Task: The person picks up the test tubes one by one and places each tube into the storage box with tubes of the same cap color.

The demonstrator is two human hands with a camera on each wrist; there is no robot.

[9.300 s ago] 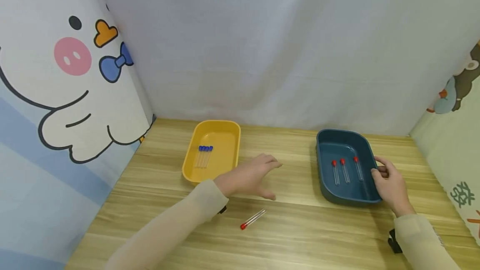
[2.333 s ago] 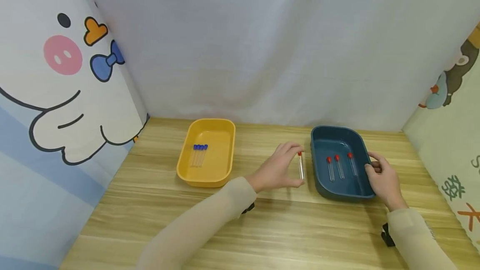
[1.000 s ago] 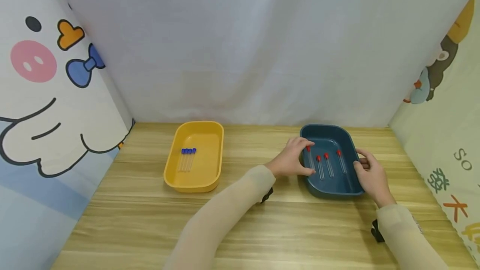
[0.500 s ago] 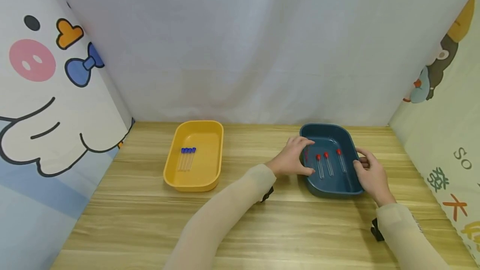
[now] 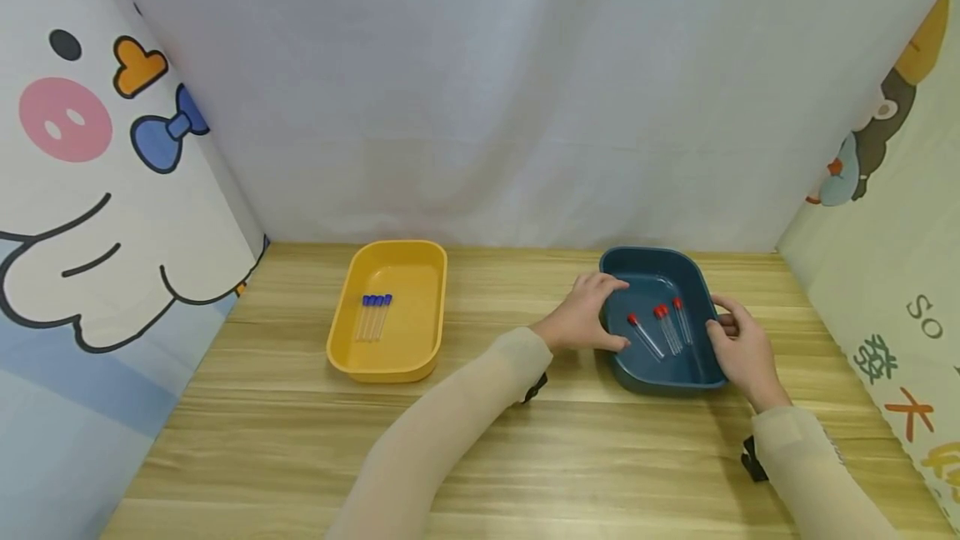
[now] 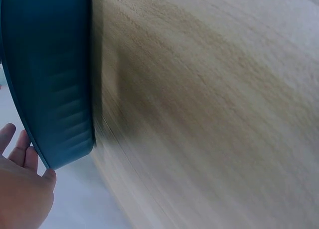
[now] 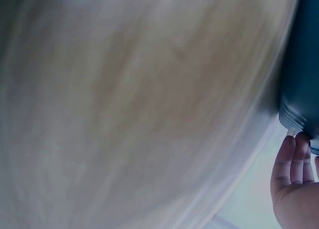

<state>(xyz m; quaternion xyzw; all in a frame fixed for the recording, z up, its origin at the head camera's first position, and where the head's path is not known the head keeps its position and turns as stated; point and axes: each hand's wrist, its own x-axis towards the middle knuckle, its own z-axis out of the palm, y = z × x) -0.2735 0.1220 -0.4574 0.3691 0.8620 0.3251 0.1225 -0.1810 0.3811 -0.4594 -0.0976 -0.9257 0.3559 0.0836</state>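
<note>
Several clear test tubes with red caps (image 5: pixel 670 332) lie in the dark blue tray (image 5: pixel 660 372) on the right, most of them bunched and one slanted at the left. My left hand (image 5: pixel 581 315) is at the tray's left rim, thumb and fingers spread apart with nothing between them; the left wrist view has the hand (image 6: pixel 22 189) beside the tray wall. On the opposite side my right hand (image 5: pixel 750 352) holds the rim, thumb over the edge and fingers against the outside. Those fingers show against the tray in the right wrist view.
A yellow tray (image 5: pixel 408 348) stands to the left on the wooden table (image 5: pixel 525 473), holding several test tubes with blue caps (image 5: pixel 372 317) side by side. A pale curtain (image 5: pixel 480 107) hangs behind the table. Printed cloths flank both sides.
My left hand carried a red-capped test tube from the table into the blue tray and let go. The tubes there have shifted rightward. The right hand stays on the rim.
</note>
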